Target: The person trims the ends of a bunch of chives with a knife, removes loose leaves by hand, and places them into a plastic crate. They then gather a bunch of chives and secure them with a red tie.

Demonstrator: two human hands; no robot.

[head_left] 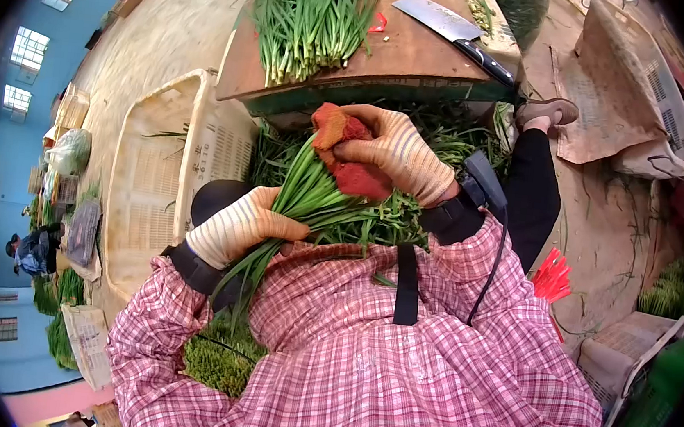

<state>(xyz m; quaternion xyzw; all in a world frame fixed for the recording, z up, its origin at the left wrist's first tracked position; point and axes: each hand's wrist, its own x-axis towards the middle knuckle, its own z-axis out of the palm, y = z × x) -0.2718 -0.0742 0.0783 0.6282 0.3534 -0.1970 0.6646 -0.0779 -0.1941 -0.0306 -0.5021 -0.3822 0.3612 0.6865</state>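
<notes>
My left hand point(243, 227), in a striped work glove, is closed around a bunch of garlic chives point(312, 186) held in front of my lap. The long leaves trail down past my wrist. My right hand point(401, 155), gloved too, grips a red and orange cloth point(366, 180), which wraps the upper end of that bunch and hides its stalk ends. Beyond my hands, a pile of chives point(315, 26) lies on a brown board point(390, 53). A cleaver point(450, 33) with a black handle rests on the board's right side.
A cream plastic crate point(200, 146) stands left of my knees. Loose green leaves point(448, 137) lie below the board. Red strips point(552, 276) hang at my right side. On the right, brown sacking point(614, 83) drapes over another crate. Far left, a person point(32, 251) bends down.
</notes>
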